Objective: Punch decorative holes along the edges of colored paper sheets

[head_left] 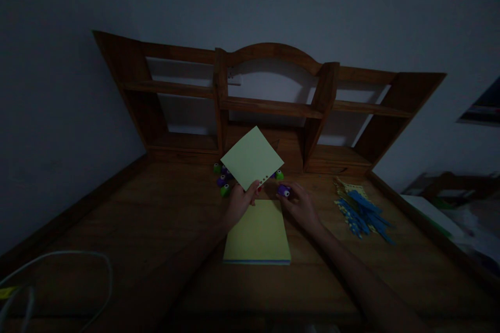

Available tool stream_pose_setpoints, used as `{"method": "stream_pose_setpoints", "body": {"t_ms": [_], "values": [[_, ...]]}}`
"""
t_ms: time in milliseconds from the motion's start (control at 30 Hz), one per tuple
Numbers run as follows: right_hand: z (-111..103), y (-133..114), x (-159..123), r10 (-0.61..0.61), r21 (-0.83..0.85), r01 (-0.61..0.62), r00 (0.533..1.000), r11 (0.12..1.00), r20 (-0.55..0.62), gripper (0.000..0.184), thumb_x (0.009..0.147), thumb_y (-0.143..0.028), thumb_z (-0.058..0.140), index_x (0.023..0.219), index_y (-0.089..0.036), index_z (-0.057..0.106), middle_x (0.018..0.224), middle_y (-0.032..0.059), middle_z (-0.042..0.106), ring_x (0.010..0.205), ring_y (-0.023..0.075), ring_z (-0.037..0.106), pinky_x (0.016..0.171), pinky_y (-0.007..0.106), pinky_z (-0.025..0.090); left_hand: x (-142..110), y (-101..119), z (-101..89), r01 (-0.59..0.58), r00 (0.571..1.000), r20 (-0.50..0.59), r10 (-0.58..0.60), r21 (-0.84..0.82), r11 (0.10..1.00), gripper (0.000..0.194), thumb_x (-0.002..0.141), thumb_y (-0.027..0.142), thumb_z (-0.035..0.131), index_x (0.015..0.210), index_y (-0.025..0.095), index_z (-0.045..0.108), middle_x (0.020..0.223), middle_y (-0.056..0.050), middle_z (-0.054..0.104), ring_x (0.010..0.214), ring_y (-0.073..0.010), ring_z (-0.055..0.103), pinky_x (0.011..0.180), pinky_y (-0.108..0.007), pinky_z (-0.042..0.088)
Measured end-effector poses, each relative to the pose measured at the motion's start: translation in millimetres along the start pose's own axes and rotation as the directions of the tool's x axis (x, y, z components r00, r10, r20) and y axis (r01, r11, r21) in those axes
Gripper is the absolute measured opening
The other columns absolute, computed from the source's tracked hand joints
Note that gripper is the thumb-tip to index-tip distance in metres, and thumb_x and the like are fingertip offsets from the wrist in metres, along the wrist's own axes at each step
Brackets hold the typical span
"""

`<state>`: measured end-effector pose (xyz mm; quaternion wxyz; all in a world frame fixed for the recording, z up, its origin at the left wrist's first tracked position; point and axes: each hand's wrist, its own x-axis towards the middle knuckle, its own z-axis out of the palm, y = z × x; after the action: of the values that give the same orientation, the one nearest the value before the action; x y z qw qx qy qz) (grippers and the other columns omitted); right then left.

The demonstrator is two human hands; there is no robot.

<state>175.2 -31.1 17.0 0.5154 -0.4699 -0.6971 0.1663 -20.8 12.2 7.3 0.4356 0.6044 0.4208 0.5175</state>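
My left hand pinches the lower corner of a pale yellow sheet of paper, held tilted above the desk. Small punched holes run along the sheet's lower right edge. Between the fingers of my right hand is a small purple craft punch, apart from the sheet. Below both hands lies a stack of yellow paper with a blue layer showing at its front edge. Green punches and purple punches stand partly hidden behind the sheet. Something small and red shows by my left fingertips, too dark to name.
Cut blue and yellow paper strips lie in a heap on the right of the wooden desk. A wooden shelf unit rises along the back against the wall. A white cable curls at the near left.
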Motion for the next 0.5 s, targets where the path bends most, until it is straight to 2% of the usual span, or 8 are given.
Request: {"method": "stream_pose_setpoints", "body": {"t_ms": [500], "values": [[-0.3,7.1,0.5,-0.075,-0.127,0.076,0.997,0.989,0.016,0.032,0.078,-0.020,0.062,0.110,-0.025,0.061,0.107,0.0048,0.063,0.098,0.0223,0.059,0.086,0.038,0.047,1.5,-4.2,-0.1,-0.004,1.000,0.014,0.004,-0.019,1.000,0.042,0.081,0.052,0.053,0.063,0.014,0.058,0.048,0.001,0.052,0.041,-0.0092,0.047,0.043,-0.020,0.037]]}}
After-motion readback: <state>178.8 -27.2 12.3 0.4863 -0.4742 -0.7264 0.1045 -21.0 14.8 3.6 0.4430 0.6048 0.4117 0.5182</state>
